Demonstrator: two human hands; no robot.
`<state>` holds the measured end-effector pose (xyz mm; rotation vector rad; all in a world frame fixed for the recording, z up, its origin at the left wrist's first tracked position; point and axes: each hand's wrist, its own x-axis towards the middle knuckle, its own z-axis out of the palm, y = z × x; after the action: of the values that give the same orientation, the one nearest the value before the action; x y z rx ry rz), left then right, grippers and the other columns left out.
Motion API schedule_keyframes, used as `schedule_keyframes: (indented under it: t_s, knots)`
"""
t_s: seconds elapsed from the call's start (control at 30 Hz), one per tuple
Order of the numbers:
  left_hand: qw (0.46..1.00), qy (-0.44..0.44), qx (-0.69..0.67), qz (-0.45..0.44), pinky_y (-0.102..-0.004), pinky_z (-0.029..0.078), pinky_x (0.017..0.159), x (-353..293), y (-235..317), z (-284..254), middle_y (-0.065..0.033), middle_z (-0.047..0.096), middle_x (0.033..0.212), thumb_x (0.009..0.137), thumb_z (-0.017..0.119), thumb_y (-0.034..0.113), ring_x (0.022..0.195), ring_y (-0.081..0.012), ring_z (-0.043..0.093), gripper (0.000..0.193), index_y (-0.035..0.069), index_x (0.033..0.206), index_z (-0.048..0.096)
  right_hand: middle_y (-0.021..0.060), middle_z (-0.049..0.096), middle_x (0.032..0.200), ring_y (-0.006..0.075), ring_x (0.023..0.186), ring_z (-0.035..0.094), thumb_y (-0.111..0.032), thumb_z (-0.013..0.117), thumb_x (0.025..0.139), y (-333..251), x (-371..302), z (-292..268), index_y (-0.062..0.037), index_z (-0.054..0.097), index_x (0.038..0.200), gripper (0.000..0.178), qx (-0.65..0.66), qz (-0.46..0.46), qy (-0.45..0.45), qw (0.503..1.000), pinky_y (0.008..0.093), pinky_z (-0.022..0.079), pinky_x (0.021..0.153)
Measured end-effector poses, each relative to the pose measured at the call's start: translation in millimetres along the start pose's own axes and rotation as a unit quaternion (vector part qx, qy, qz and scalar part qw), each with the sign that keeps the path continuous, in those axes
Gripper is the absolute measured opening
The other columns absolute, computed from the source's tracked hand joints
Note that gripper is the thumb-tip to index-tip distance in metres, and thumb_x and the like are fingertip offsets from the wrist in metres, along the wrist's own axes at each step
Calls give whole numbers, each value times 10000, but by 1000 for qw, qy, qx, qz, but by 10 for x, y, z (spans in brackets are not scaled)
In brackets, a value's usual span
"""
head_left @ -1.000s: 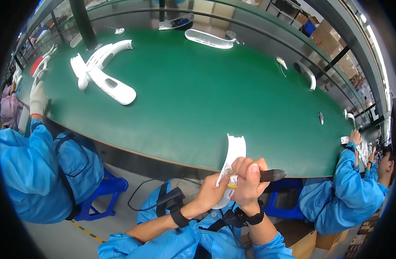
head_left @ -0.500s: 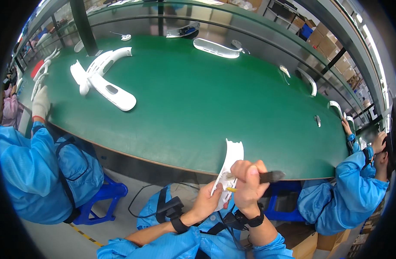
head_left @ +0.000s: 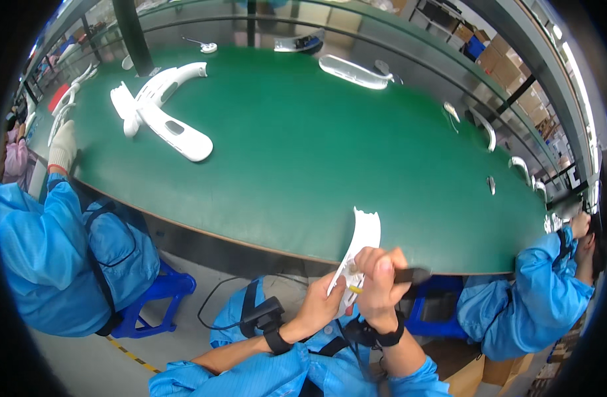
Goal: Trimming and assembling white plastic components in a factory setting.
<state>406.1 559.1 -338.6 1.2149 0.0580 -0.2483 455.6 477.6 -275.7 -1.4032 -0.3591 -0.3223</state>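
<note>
A curved white plastic shell [head_left: 366,231] stands tilted in front of me at the near edge of the green table [head_left: 270,172], its toothed end pointing up and away. My left hand [head_left: 320,301] grips its lower left side, thumb on the inner face. My right hand [head_left: 381,284] is closed in a fist against the shell's inside, around a dark-handled tool [head_left: 417,275] that sticks out to the right. A small yellow piece [head_left: 355,289] shows below the fist; whether it belongs to the tool I cannot tell. The tool's working end is hidden.
Several white shells [head_left: 181,137] lie crossed at the far left. Along the back are a long white shell [head_left: 353,73] and small wired parts [head_left: 209,47]. People in blue sit left [head_left: 35,251] and right [head_left: 508,301]; a gloved hand [head_left: 63,145] rests at the left edge.
My view has shifted slightly. Both hands keep their hold on the shell and tool, with the right fist turned a little. The person at right has drawn one hand back from the table.
</note>
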Motion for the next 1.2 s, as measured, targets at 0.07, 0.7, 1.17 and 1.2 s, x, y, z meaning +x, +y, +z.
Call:
schedule_keyframes:
  t_s: [0.07, 0.7, 1.17, 1.2]
  knots:
    - [1000, -6, -14, -24, -227, 411, 561, 15, 3, 5, -10, 557, 728, 964, 383, 219, 653, -62, 498, 275, -3, 967, 546, 51, 367, 545, 124, 512, 332, -115, 400, 907, -7, -19, -63, -30, 315, 698, 241, 13, -5, -10, 1000, 302, 331, 505]
    - [992, -30, -52, -108, -208, 424, 549, -23, 15, -44, 3, 576, 758, 960, 404, 250, 643, -38, 506, 292, 7, 970, 567, 4, 292, 520, 113, 491, 267, -144, 452, 879, -26, 107, 72, -97, 291, 685, 256, -5, 19, -4, 1000, 304, 259, 484]
    - [993, -53, -80, -66, -203, 413, 523, -27, 28, -58, 21, 561, 731, 958, 412, 231, 625, -32, 500, 269, 9, 932, 561, 1, 275, 532, 116, 501, 253, -206, 457, 856, -24, 37, 7, -106, 288, 689, 258, -134, 21, -3, 991, 298, 252, 496]
    - [995, -30, -74, -66, -203, 412, 509, -28, -13, -31, 19, 563, 726, 961, 406, 237, 612, -38, 511, 275, 9, 931, 558, 1, 280, 534, 116, 500, 251, -204, 461, 853, -9, 48, 33, -104, 289, 686, 259, -68, 30, 0, 997, 299, 252, 497]
